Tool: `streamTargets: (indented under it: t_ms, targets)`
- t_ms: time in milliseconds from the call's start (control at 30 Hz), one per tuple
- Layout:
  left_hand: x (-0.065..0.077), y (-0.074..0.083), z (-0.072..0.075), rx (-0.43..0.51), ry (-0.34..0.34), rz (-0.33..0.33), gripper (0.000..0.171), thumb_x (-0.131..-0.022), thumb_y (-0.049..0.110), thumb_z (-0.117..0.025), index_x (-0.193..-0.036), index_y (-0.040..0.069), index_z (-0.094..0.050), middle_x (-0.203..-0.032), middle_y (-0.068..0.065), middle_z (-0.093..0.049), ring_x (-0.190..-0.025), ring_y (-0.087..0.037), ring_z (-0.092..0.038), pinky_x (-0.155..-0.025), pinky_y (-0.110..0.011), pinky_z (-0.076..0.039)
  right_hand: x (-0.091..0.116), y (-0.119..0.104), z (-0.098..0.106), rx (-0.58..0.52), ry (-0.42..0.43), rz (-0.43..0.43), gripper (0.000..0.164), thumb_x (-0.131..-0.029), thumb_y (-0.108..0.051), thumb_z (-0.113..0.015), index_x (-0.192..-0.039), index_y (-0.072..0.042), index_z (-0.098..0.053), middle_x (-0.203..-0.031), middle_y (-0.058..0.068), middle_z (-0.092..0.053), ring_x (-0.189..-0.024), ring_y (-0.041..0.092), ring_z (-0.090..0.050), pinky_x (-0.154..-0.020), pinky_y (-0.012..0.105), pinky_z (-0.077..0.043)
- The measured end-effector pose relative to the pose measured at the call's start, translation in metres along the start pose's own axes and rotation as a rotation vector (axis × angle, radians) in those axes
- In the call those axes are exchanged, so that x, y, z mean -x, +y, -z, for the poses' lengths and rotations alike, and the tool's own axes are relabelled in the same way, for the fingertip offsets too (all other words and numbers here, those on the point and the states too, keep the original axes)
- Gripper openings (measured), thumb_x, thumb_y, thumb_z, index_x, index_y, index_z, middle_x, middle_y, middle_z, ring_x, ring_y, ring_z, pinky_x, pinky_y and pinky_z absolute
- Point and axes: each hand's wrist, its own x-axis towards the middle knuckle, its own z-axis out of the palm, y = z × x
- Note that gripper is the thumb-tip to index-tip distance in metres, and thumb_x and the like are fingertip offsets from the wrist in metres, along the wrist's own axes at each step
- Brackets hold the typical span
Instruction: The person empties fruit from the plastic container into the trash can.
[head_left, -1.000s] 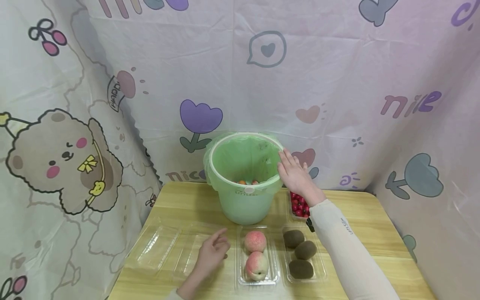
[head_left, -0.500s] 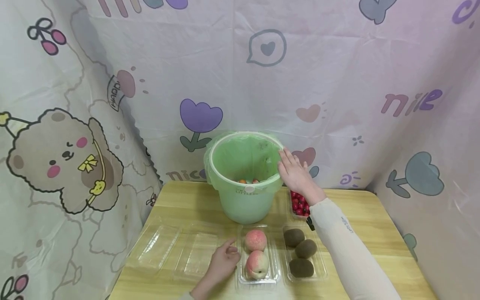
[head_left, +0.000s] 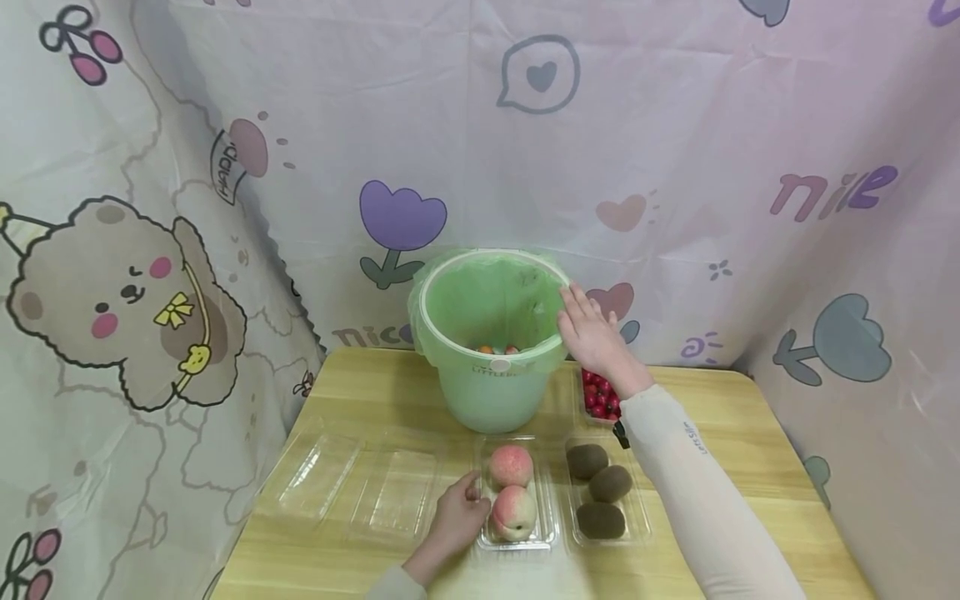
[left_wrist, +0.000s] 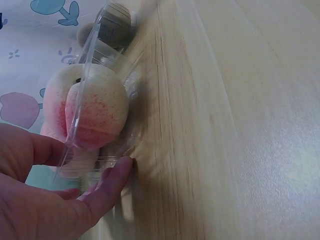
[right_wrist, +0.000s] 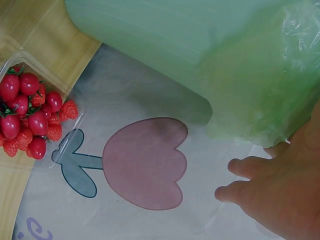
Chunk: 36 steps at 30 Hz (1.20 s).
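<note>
Left hand (head_left: 459,518) pinches tray (head_left: 547,518), right hand (head_left: 596,340) straight-fingered against bucket (head_left: 495,400); one-sided lifting might roll peaches (head_left: 513,510) out.

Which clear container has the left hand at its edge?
The peach container: the left hand is at its left edge. It holds two pink peaches; the others hold none.

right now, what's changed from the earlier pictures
The left hand moved rightward and now pinches the left edge of the clear plastic tray holding two round pink-and-white peaches. Unchanged: the right hand rests against the rim of the pale green bucket; the peaches and three brown oval kiwis lie as before.
</note>
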Motion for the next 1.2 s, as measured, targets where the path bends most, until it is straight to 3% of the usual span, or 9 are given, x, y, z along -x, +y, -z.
streamTargets:
  t_ms: [267,500,700,867,1200]
  targets:
    - [-0.0024,-0.0023,-0.0022,0.025,-0.018,0.016,0.062,-0.090,0.001,-0.063,-0.146,-0.020,-0.046,-0.096,-0.013,-0.068,-0.057,-0.002,-0.047,-0.049,-0.014,-0.043,-0.0006,0.0000,0.0006,-0.002,-0.008,-0.008,0.070,-0.111,-0.051,-0.008,-0.171,-0.015,-0.008,-0.179,0.008,0.001,-0.162,0.049,-0.007,-0.126,0.075,0.000]
    - [-0.0025,-0.0028,-0.0010,0.082,-0.033,0.012,0.059,-0.092,-0.002,-0.060,-0.145,-0.022,-0.045,-0.085,-0.005,-0.061,-0.058,-0.002,-0.052,-0.049,-0.013,-0.044,-0.0004,-0.0008,0.0011,-0.001,-0.007,-0.001,0.070,-0.112,-0.050,-0.008,-0.171,-0.014,-0.009,-0.179,0.009,0.000,-0.161,0.051,-0.008,-0.126,0.075,-0.001]
    - [-0.0022,-0.0009,0.0006,0.115,-0.027,0.025,0.058,-0.092,-0.002,-0.060,-0.145,-0.021,-0.045,-0.100,-0.023,-0.072,-0.062,-0.012,-0.058,-0.051,-0.016,-0.049,0.0003,-0.0010,0.0015,-0.004,-0.010,-0.004,0.070,-0.112,-0.050,-0.009,-0.171,-0.014,-0.009,-0.179,0.009,0.000,-0.161,0.050,-0.008,-0.126,0.075,-0.001]
    - [-0.0015,0.0009,0.0020,0.125,-0.030,0.033,0.056,-0.095,0.000,-0.060,-0.146,-0.019,-0.046,-0.124,-0.039,-0.066,-0.065,-0.019,-0.064,-0.052,-0.017,-0.051,0.0001,-0.0005,0.0011,-0.007,-0.016,-0.008,0.070,-0.111,-0.051,-0.009,-0.171,-0.015,-0.009,-0.179,0.007,0.001,-0.162,0.050,-0.008,-0.126,0.075,0.000]
    - [0.0004,0.0022,0.0072,0.235,-0.076,0.099,0.057,-0.101,0.002,-0.055,-0.153,-0.013,-0.040,-0.100,-0.018,-0.065,-0.068,-0.013,-0.055,-0.058,-0.025,-0.059,0.0002,-0.0002,0.0009,-0.014,-0.005,-0.004,0.068,-0.112,-0.048,-0.008,-0.171,-0.015,-0.011,-0.180,0.007,0.000,-0.162,0.049,-0.011,-0.126,0.075,-0.001]
